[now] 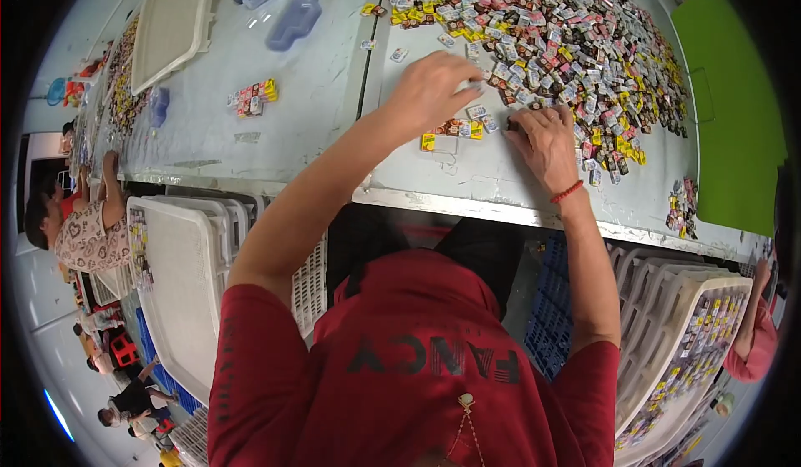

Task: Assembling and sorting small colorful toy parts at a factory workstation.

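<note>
A large heap of small wrapped packets [576,58], in pink, black, white and yellow, covers the far right of the table. My left hand [430,91] hovers at the heap's near-left edge, fingers curled; motion smears the fingertips, so whether they hold anything cannot be told. Below it lies a small clear plastic tray [446,146], with yellow and dark packets along its far side. My right hand [546,143], a red bracelet on its wrist, rests at the heap's near edge. Its bent fingers close on a small dark packet [513,123]. Loose white packets [476,111] lie between the hands.
Left of the table seam stand a small packet stack [253,98] and blue-tinted plastic trays [294,20]. A large pale tray [173,25] lies beyond. Stacked white crates [179,275] stand below at left, filled trays [688,358] at right. A green board [734,108] borders the heap. Other people work nearby.
</note>
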`<state>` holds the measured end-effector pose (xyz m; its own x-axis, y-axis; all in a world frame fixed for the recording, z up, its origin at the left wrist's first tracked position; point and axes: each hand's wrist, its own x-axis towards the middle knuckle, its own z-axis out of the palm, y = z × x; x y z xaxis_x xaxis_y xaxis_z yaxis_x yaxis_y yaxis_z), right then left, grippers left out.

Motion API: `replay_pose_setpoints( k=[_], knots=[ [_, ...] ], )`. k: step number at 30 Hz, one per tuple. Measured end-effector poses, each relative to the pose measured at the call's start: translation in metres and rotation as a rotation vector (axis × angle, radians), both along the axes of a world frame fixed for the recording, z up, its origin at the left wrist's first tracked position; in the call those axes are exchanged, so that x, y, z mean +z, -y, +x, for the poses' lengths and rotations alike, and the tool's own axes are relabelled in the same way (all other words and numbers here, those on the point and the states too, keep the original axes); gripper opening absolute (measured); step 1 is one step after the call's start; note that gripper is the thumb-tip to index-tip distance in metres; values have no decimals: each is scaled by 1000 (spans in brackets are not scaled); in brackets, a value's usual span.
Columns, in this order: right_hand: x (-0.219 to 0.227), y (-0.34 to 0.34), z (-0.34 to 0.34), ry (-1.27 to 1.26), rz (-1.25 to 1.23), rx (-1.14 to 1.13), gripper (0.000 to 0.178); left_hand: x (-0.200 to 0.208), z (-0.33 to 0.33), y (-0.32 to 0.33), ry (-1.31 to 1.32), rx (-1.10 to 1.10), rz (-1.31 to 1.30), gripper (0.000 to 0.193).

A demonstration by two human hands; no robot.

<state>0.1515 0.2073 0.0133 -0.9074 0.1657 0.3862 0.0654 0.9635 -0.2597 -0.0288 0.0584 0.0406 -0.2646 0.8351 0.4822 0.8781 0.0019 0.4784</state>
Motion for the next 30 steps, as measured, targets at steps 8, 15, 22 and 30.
replay_pose_setpoints(
  k=[8, 15, 22, 30],
  knots=[
    [7, 71, -11, -188, -287, 31, 21, -28, 33, 74, -68, -54, -45, 23],
    [-12, 85, -17, -202, -203, -41, 19, -39, 26, 77, -47, -70, -35, 21],
    [-18, 89, -19, -213, -226, -69, 19, -41, 22, 79, -27, -109, -20, 19],
    [-14, 109, -7, -93, 117, -101, 27, -47, 31, 89, -92, -73, 6, 19]
  ],
)
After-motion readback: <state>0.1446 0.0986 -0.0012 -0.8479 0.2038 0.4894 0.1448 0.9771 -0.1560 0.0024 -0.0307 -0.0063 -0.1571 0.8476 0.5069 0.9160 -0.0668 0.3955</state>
